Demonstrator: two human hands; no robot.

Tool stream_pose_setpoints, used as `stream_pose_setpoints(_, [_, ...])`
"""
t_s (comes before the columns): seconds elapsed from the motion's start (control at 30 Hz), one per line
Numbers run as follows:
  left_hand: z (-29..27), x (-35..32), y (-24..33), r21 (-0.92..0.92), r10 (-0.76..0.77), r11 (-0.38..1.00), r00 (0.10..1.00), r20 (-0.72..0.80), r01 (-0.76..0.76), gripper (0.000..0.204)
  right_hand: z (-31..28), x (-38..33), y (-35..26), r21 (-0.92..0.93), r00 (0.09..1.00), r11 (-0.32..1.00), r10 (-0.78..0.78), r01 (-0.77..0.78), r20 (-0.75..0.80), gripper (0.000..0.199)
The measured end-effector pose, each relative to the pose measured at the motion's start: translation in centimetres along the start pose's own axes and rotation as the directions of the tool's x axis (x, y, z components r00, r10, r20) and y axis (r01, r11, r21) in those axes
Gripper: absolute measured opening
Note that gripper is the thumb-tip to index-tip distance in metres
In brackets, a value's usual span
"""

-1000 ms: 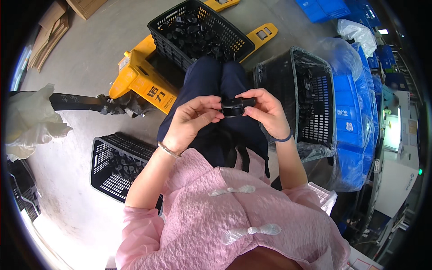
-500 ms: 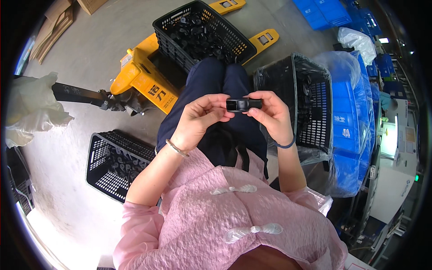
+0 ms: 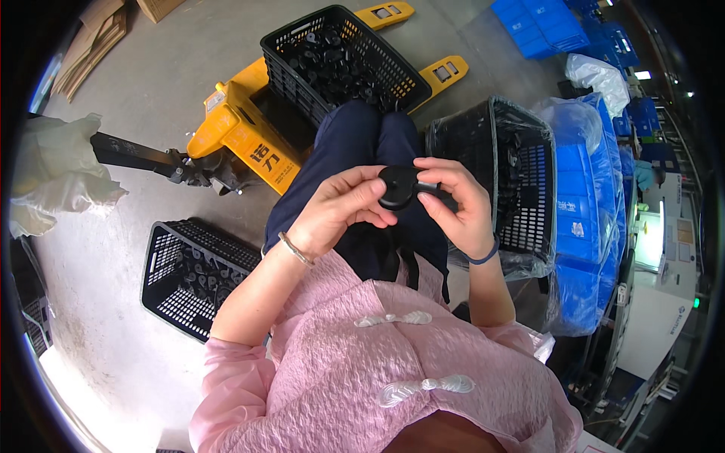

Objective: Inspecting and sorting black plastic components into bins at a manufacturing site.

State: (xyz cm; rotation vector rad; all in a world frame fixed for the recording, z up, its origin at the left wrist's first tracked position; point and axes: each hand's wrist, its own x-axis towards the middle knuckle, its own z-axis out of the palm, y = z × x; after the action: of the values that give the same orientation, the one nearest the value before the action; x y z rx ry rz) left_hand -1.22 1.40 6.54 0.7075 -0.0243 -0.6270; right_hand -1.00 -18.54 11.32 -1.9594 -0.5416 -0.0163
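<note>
A small round black plastic part (image 3: 398, 188) is held over my lap, above my dark blue trousers. My left hand (image 3: 340, 209) grips its left side with thumb and fingers. My right hand (image 3: 455, 204) pinches its right end, where a short stub sticks out. Both hands are close together, fingers curled round the part. A thin bracelet sits on my left wrist and a blue band on my right wrist.
A black crate (image 3: 341, 54) full of black parts rests on a yellow pallet truck (image 3: 242, 136) ahead. A second black crate (image 3: 513, 181) lined with clear plastic stands at my right knee, a third (image 3: 192, 275) on the floor at my left. Blue crates (image 3: 585, 204) stack at the right.
The part has turned in my hands: it showed as a narrow edge before, and its round face is now toward me. Both hands stay together over my lap.
</note>
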Motion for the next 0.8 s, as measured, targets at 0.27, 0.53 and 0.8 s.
stream_pose_setpoints(0.27, [-0.3,0.1,-1.1,0.505,0.338,0.797,0.938,0.083,-0.332,0.044,-0.4,-0.3,0.5,0.348,0.943,0.877,0.319,-0.332,0.096,0.027])
stream_pose_setpoints(0.53, [0.3,0.1,-0.2,-0.098,0.049,0.994,0.997,0.051,-0.044,0.036,-0.3,0.1,-1.0,-0.126,0.996,0.988,-0.090,0.093,0.025,0.020])
stream_pose_setpoints(0.8, [0.2,0.5,-0.6,-0.136,0.086,0.988,0.995,0.044,-0.079,0.035,0.0,-0.3,-1.3,-0.189,0.995,0.978,-0.097,0.093,-0.014,0.028])
